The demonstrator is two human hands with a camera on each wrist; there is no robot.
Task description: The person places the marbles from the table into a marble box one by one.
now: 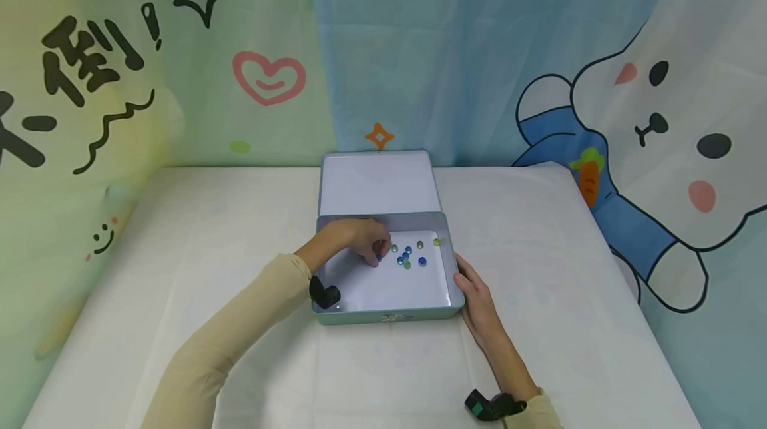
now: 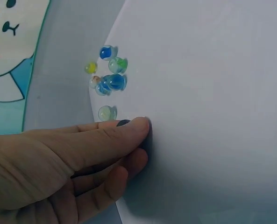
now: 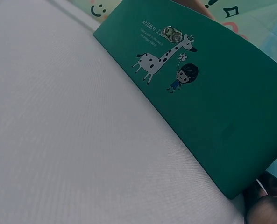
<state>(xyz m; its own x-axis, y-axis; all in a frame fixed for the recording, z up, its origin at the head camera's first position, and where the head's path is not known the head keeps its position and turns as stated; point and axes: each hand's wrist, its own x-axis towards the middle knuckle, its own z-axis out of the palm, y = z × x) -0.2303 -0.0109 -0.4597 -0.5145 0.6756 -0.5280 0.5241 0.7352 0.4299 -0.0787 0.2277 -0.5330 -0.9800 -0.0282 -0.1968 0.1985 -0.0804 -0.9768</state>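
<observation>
An open green tin box sits on the table with its lid raised at the back. Inside, my left hand pinches a dark blue marble between thumb and forefinger, low over the white bottom. Beside it lie several loose glass marbles, among them a blue marble, a green marble and a yellow marble. My right hand rests against the outside of the box's right wall. The right wrist view catches only part of that hand at its lower right corner.
A white cloth covers the table. Behind it hangs a printed curtain with a cartoon rabbit. The box front bears a giraffe picture and a metal clasp.
</observation>
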